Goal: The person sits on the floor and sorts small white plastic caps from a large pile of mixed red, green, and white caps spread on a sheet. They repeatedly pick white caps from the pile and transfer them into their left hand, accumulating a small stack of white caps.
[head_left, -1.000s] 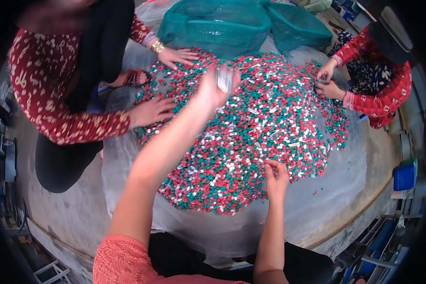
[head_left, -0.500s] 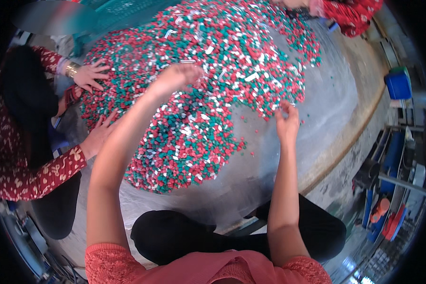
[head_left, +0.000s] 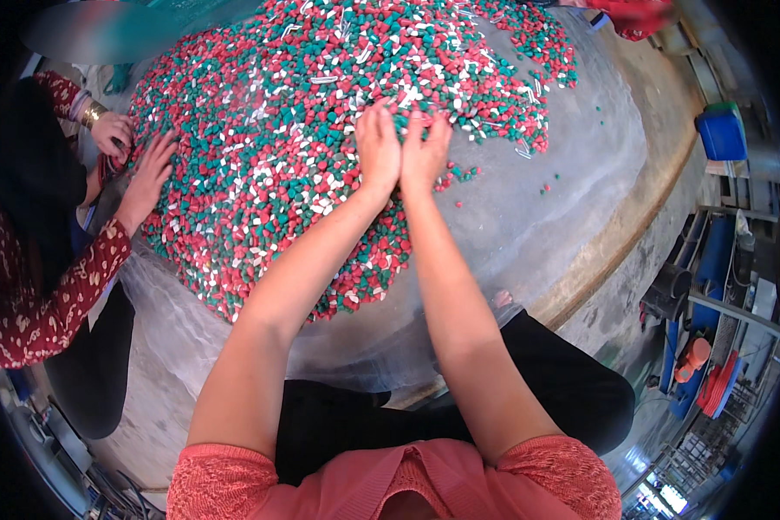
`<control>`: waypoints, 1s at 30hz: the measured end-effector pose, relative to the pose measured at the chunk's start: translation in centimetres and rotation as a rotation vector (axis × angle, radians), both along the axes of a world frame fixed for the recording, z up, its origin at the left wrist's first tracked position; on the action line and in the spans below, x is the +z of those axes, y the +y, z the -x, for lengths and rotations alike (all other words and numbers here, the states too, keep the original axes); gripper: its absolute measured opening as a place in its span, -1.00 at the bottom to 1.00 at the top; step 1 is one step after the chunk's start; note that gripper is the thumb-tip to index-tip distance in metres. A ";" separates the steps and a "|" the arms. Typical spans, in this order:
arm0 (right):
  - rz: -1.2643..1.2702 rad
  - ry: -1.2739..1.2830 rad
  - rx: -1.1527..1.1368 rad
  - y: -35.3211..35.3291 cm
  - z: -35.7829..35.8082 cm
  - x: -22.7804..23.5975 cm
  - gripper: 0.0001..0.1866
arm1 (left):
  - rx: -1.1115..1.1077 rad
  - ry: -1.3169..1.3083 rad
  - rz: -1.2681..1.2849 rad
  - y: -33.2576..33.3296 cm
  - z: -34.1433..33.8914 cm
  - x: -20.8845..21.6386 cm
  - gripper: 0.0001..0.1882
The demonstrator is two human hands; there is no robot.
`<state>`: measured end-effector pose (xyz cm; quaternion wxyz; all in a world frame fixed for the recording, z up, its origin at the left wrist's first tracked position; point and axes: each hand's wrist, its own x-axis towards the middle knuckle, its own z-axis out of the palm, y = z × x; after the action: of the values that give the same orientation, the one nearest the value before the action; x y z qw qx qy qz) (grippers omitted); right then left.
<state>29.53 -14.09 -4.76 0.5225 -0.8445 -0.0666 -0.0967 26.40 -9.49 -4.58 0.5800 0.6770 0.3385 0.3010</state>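
A broad pile of small red, green and white pieces lies spread in front of me; their exact kind is too small to tell. My left hand and my right hand are side by side on the pile's near right part, wrists nearly touching. The fingers of both reach forward, slightly bent and a little apart, with their tips among the pieces. I see nothing gripped in either one. Thin white strips lie scattered over the pile beyond my hands.
Clear plastic sheeting lies under the pile. At left, a co-worker's hand rests at the pile's edge, the other hand nearby. A red sleeve shows at far right. A blue container and shelving stand beyond the kerb.
My hands were far apart and have come together at the pile's near right part. The thin pale item at my right fingertips no longer shows there. The co-worker's hands have shifted left.
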 end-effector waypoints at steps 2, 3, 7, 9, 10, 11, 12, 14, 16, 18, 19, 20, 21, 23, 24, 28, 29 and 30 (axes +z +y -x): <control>-0.213 0.178 0.140 1.4 2.0 0.6 -0.61 | -0.001 -0.150 0.366 2.1 1.6 -0.5 -0.56; -0.328 0.327 0.217 1.9 2.5 0.8 -0.61 | 0.029 -0.198 0.508 2.9 2.5 -0.6 -0.57; -0.599 0.841 0.473 2.2 6.4 4.9 -0.69 | -0.001 -0.298 0.844 6.7 9.1 2.2 -0.62; -0.560 0.656 0.717 1.2 6.8 5.4 -0.80 | -0.102 -0.237 0.827 7.3 12.1 6.0 -0.61; -0.478 0.604 0.818 0.7 7.3 6.1 -0.82 | -0.216 -0.147 0.609 8.4 14.0 6.6 -0.60; -0.398 0.550 0.918 0.3 7.7 6.7 -0.83 | -0.325 -0.048 0.391 9.5 15.8 7.1 -0.59; -0.286 0.527 0.971 -0.3 7.7 7.6 -0.83 | -0.380 0.036 0.108 9.9 17.1 8.1 -0.58; -0.099 0.470 1.042 -1.6 7.4 9.4 -0.82 | -0.529 0.215 -0.100 11.4 19.4 9.5 -0.62; 0.218 0.323 1.018 -2.7 6.5 9.6 -0.81 | -0.499 0.394 -0.289 11.6 21.4 10.7 -0.68; 0.451 0.159 0.986 -2.4 6.7 9.9 -0.81 | -0.403 0.502 -0.378 11.6 23.1 11.2 -0.75; 0.538 0.135 0.960 -2.0 6.9 10.3 -0.82 | -0.397 0.486 -0.506 11.5 23.6 10.9 -0.78; 0.627 0.110 0.929 -1.9 7.1 10.4 -0.82 | -0.392 0.465 -0.633 11.1 23.8 10.8 -0.81; 0.609 0.113 0.916 -1.5 7.2 10.0 -0.81 | -0.387 0.444 -0.760 10.7 23.9 11.0 -0.83; 0.568 0.119 0.884 0.0 7.6 8.7 -0.81 | -0.391 0.454 -0.628 9.9 23.4 11.2 -0.85; 0.512 0.098 0.876 0.9 7.9 8.3 -0.81 | -0.397 0.466 -0.630 9.7 23.1 10.8 -0.84; 0.653 -0.215 0.895 2.8 8.8 5.5 -0.82 | -0.421 0.383 -0.887 8.4 21.7 7.5 -0.77; 0.639 -0.144 0.911 3.0 8.7 5.6 -0.82 | -0.424 0.402 -0.960 8.2 21.6 7.0 -0.77; 0.626 -0.073 0.925 3.2 8.4 5.9 -0.82 | -0.433 0.421 -0.949 8.4 21.5 6.6 -0.78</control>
<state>21.14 -10.85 1.15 0.2324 -0.8382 -0.4738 0.1377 4.88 -1.11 2.05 0.1801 0.9633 0.1277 0.1528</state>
